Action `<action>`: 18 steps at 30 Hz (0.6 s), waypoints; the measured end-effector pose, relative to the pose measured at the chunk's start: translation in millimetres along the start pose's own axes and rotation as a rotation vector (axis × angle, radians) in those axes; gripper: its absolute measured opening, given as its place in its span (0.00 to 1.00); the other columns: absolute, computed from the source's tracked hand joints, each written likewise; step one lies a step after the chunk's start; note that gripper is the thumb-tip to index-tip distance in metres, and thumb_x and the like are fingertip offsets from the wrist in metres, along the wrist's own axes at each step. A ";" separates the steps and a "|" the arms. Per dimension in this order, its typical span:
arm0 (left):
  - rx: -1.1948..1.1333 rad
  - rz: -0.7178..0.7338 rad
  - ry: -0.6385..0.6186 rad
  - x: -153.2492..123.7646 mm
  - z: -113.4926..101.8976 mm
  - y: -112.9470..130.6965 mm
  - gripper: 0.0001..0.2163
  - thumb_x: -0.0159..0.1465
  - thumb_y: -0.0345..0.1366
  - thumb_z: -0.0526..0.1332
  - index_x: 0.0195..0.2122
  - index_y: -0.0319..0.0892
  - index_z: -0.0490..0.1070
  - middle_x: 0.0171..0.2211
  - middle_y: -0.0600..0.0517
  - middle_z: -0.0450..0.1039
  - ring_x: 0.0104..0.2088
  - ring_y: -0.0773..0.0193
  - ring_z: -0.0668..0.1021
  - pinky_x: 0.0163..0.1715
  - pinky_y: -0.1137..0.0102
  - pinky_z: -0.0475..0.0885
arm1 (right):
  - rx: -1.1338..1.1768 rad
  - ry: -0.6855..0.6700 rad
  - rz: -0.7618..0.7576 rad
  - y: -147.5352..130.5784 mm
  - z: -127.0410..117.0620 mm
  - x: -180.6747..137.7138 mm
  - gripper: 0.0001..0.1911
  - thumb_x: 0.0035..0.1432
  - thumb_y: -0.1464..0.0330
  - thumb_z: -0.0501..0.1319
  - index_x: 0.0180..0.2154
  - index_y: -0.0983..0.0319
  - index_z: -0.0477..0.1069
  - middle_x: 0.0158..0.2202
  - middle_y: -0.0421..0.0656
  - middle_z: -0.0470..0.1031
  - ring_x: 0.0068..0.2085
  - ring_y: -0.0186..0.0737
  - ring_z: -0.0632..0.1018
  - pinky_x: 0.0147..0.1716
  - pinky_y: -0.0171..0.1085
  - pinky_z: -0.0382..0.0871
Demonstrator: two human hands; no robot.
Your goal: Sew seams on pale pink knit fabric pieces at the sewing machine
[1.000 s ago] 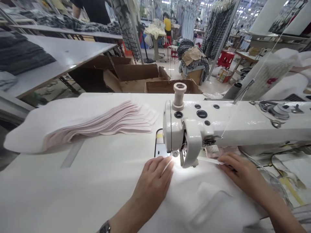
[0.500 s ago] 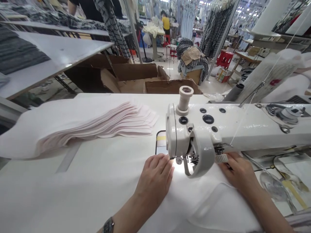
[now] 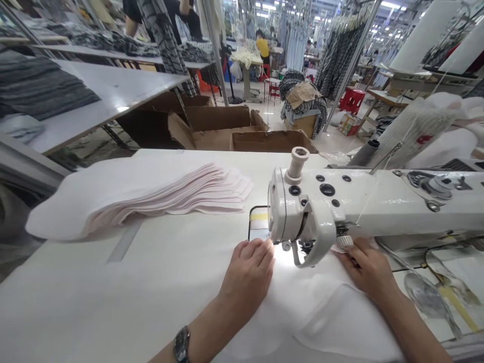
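Observation:
A white sewing machine head [image 3: 302,212] stands on a white work table [image 3: 124,262], its needle area lit by a bright lamp. A large piece of white fabric [image 3: 333,312] lies under the presser foot and spreads toward me. My left hand [image 3: 247,275] rests flat on this fabric just left of the needle, with a wristwatch on the wrist. My right hand [image 3: 365,269] presses the fabric to the right of the machine's front, close to a knurled metal knob. A stack of pale pink fabric pieces [image 3: 170,194] lies at the table's left.
Open cardboard boxes [image 3: 242,126] sit beyond the table's far edge. A neighbouring table holds folded grey striped garments [image 3: 41,91]. A thread spool pin [image 3: 297,164] rises from the machine. White fabric [image 3: 419,131] is heaped at the right, and a person in yellow [image 3: 262,46] sits far back.
The whole view has shifted, with the machine now further right in the picture. My hands sit closer to the needle area, and the fabric edge by my right hand has slid under the machine.

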State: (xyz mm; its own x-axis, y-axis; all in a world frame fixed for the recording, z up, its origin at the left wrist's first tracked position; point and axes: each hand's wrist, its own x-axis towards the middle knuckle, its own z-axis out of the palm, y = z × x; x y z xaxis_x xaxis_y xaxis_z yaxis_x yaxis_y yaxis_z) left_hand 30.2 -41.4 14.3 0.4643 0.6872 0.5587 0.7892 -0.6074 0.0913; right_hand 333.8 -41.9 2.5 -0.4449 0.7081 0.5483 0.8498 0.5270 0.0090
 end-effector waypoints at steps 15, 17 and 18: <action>0.137 -0.057 -0.241 -3.6 -2.6 5.9 0.07 0.63 0.27 0.57 0.40 0.41 0.73 0.39 0.46 0.77 0.43 0.55 0.78 0.44 0.61 0.72 | 0.059 -0.068 0.040 0.9 -1.1 3.7 0.09 0.64 0.69 0.56 0.42 0.61 0.74 0.38 0.45 0.78 0.37 0.40 0.80 0.32 0.34 0.72; 0.206 -0.147 -0.300 -10.3 -8.1 11.8 0.10 0.62 0.26 0.57 0.44 0.36 0.73 0.40 0.39 0.76 0.38 0.52 0.79 0.34 0.62 0.74 | 0.077 -0.095 0.058 0.2 -7.3 5.9 0.09 0.65 0.68 0.55 0.41 0.61 0.74 0.39 0.45 0.79 0.38 0.41 0.80 0.32 0.34 0.72; 0.241 -0.201 -0.348 -13.9 -10.8 13.0 0.12 0.60 0.25 0.57 0.45 0.32 0.73 0.38 0.36 0.75 0.33 0.51 0.79 0.28 0.64 0.73 | 0.088 -0.123 0.081 -1.6 -12.4 6.8 0.10 0.65 0.67 0.54 0.41 0.60 0.74 0.40 0.45 0.79 0.38 0.41 0.80 0.32 0.35 0.71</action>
State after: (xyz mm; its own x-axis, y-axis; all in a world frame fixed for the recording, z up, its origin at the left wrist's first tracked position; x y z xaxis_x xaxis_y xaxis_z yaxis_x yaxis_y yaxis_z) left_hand 29.6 -63.2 16.6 0.3675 0.8995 0.2365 0.9290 -0.3671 -0.0476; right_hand 332.9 -43.7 16.6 -0.4118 0.7994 0.4375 0.8587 0.5011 -0.1073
